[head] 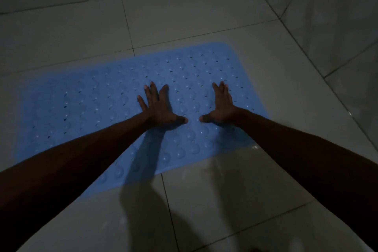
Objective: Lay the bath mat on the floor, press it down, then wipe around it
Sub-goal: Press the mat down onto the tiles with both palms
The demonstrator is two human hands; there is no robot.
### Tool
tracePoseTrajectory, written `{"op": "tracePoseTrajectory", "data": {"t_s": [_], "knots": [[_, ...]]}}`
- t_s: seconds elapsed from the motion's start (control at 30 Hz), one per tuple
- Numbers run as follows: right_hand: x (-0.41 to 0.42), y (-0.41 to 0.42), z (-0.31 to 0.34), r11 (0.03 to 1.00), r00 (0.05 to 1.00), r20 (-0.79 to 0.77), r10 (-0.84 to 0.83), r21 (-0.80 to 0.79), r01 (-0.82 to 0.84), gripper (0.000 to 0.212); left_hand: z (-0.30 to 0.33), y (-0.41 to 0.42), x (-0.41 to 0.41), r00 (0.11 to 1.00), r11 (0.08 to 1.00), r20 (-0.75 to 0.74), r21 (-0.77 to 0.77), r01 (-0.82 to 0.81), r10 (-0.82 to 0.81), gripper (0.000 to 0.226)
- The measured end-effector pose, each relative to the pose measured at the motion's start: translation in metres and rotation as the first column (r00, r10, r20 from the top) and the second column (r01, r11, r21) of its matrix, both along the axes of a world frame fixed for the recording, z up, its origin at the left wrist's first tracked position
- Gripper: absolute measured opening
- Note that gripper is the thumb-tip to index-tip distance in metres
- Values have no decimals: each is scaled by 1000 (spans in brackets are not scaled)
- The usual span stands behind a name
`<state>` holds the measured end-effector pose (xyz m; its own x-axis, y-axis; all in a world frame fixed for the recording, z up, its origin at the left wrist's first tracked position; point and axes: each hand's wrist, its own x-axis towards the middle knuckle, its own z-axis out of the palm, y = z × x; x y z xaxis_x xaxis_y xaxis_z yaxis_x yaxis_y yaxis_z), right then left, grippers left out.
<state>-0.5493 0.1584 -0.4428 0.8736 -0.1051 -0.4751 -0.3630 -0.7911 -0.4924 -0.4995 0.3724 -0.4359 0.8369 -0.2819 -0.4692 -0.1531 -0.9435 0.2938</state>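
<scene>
- The blue bath mat (86, 108) lies flat on the tiled floor (225, 200), its long side running away to the left, and its right end near the wall (327, 16).
- Both hands rest on the right half of the mat. The left hand (157, 108) and the right hand (222, 106) lie palm down, fingers straight and spread, thumbs pointing at each other with a small gap between them. Neither holds anything; they press.
- Judged from this, the laying is done and the pressing is under way. The wiping has not begun, and no cloth shows anywhere.
- Risk: the left half of the mat has no hand on it. If the pressing stops here, the suckers there may not take hold, and that end could lift or creep underfoot.
- Risk: the floor just in front of the mat's near edge shines, which may be wetness, though the dim light leaves that uncertain. A film of water under the mat could weaken its hold or let it slide when leaned on.
- Risk: the person's weight goes forward through straight arms. If the mat slips toward the wall, the hands go with it.
- Risk: wiping close around the mat could catch an edge and peel it up, most likely at the near right corner (255, 146), where a bright glint shows.
- Whether the far edge sits flush I cannot tell; it is too dark.
</scene>
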Motion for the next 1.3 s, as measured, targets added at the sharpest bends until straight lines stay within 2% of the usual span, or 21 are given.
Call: {"op": "tracePoseTrajectory", "data": {"t_s": [0.17, 0.3, 0.5, 0.73, 0.9, 0.97, 1.07, 1.13, 1.23, 1.3], "knots": [[-1, 6, -7, 998, 996, 76, -53, -18, 55, 123, -3, -1, 3, 999, 1000, -33, 21, 6, -5, 141], [1, 4, -2, 997, 999, 36, 28, -75, -25, 124, -4, 0, 4, 999, 1000, -38, 16, -2, 3, 141], [3, -7, 5, 990, 989, -59, 134, -26, -136, 126, -3, -1, 4, 999, 1000, -42, 25, 11, -10, 141], [-4, 12, 2, 998, 997, 75, 36, -49, -33, 119, -7, -6, 0, 1000, 999, -17, 43, 17, -17, 137], [-12, 3, -8, 997, 989, 127, 78, -3, -79, 113, -10, -1, 0, 1000, 1000, -5, -18, 3, -3, 135], [-9, -3, -10, 997, 993, 104, 61, 34, -65, 113, -10, 0, 2, 999, 996, -6, -81, -37, 37, 126], [-4, 4, -11, 996, 994, 98, -56, 74, 49, 100, -11, -1, 2, 996, 987, 14, -138, -83, 86, 107], [-5, 12, -14, 993, 982, 154, -113, 33, 109, 94, -13, -3, 1, 994, 988, 52, -124, -90, 97, 104], [-8, 20, -19, 987, 972, 188, -141, -49, 153, 98, -15, -4, 2, 991, 982, 36, -142, -124, 131, 101], [-5, 21, -19, 985, 972, 178, -156, -50, 167, 102, -16, -4, 3, 991, 981, 26, -145, -129, 134, 99]]}}
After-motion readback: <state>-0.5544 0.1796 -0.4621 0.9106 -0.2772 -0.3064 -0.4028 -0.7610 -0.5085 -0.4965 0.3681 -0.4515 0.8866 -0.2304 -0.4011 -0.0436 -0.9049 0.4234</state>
